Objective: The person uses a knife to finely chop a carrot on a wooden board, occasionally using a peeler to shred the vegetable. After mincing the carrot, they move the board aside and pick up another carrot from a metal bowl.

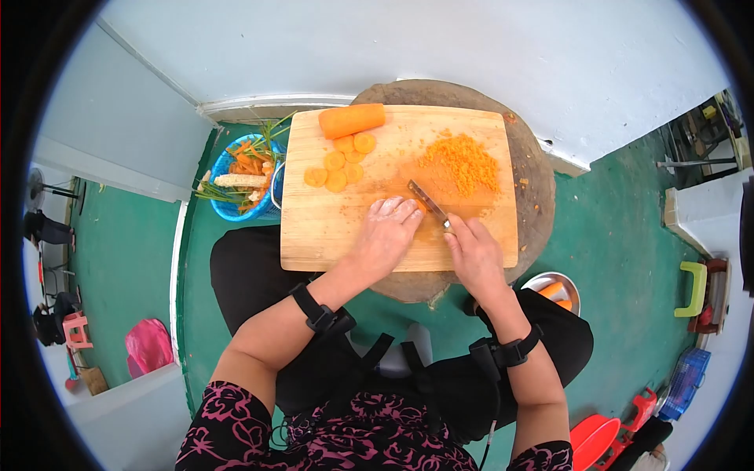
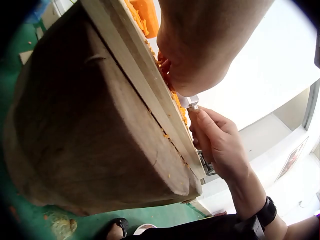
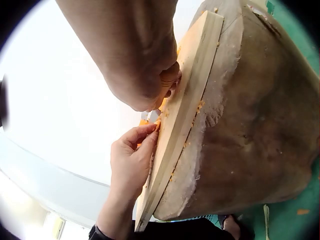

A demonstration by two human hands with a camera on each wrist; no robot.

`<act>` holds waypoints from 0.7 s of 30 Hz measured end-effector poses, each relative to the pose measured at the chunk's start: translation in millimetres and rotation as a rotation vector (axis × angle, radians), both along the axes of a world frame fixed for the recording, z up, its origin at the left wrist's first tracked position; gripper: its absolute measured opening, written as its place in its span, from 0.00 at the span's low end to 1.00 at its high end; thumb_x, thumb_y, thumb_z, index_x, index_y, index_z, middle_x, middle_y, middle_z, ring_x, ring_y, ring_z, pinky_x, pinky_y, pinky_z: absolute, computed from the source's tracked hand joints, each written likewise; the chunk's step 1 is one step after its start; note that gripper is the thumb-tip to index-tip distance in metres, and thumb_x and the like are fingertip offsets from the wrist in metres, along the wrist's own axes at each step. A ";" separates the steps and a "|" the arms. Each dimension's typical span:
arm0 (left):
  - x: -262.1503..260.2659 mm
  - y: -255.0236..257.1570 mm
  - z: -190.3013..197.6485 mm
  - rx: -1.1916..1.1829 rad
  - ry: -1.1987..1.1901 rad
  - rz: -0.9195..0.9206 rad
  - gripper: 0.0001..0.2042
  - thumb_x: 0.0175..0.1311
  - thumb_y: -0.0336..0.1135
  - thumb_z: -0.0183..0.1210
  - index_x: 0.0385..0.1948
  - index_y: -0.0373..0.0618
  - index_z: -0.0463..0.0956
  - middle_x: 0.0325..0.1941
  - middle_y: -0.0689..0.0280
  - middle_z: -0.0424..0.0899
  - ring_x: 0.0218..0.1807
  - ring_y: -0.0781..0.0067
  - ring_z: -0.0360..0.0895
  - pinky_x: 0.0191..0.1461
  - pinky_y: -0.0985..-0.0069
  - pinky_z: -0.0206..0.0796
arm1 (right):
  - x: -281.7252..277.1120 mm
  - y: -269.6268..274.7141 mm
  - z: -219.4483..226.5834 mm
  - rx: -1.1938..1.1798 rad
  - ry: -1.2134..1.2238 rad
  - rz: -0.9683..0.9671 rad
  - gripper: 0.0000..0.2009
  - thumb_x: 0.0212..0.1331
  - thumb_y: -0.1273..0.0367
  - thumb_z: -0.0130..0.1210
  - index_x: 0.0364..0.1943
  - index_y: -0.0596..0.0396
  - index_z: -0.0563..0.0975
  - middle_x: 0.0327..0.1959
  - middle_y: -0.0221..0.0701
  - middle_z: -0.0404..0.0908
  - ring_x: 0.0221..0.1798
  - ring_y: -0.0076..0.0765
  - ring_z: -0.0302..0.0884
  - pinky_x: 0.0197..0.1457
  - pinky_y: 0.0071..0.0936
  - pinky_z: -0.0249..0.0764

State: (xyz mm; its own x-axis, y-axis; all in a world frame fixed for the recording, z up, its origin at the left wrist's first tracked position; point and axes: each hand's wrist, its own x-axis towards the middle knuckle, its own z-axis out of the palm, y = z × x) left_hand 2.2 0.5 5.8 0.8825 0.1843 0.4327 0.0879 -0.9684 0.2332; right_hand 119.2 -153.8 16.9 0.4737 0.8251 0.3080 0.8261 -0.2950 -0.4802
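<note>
On the wooden cutting board point(image 1: 314, 231), my left hand point(image 1: 386, 234) holds down a small orange carrot piece point(image 1: 422, 206) with bent fingers. The knife point(image 1: 427, 201) lies just right of those fingertips, its handle gripped by my right hand point(image 1: 476, 255). Fine chopped carrot point(image 1: 463, 163) is heaped at the board's upper right. Several round carrot slices point(image 1: 335, 161) and a thick carrot chunk point(image 1: 352, 120) lie at the upper left. In the right wrist view, my left hand point(image 3: 131, 160) pinches the orange piece; the right hand point(image 3: 145, 80) hides much of the blade.
The board rests on a round wooden block point(image 1: 538, 184). Left of it stands a blue basket point(image 1: 224, 206) with peelings and a corn cob. A metal bowl point(image 1: 576, 294) with carrots is on the floor at right, near the knee. A pale wall point(image 1: 393, 39) rises behind.
</note>
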 end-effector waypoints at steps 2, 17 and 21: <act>0.2 -0.7 -0.7 -0.001 0.004 -0.001 0.13 0.52 0.28 0.53 0.40 0.39 0.77 0.47 0.58 0.78 0.51 0.56 0.74 0.56 0.62 0.64 | -0.5 0.1 -2.6 0.000 -0.014 0.007 0.16 0.54 0.70 0.58 0.48 0.57 0.75 0.33 0.37 0.72 0.37 0.45 0.75 0.39 0.37 0.74; 0.4 -2.2 0.7 -0.019 0.016 0.012 0.12 0.52 0.28 0.53 0.40 0.39 0.77 0.46 0.58 0.78 0.52 0.57 0.74 0.56 0.62 0.63 | -3.9 5.8 -2.0 0.008 -0.064 0.005 0.17 0.52 0.71 0.59 0.47 0.59 0.75 0.31 0.37 0.72 0.36 0.44 0.74 0.38 0.36 0.74; 0.4 -1.0 0.4 -0.026 -0.018 0.001 0.12 0.52 0.28 0.53 0.39 0.39 0.76 0.45 0.58 0.78 0.50 0.57 0.74 0.54 0.62 0.64 | -1.7 3.3 0.7 0.024 0.012 0.001 0.16 0.54 0.71 0.58 0.48 0.58 0.75 0.32 0.37 0.72 0.36 0.44 0.75 0.38 0.36 0.74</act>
State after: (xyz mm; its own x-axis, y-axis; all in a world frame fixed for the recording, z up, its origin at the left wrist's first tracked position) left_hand 2.6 -0.5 6.3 0.8744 0.1963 0.4438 0.0840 -0.9620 0.2599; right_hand 117.5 -150.5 17.6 0.4765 0.8181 0.3220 0.8205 -0.2823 -0.4970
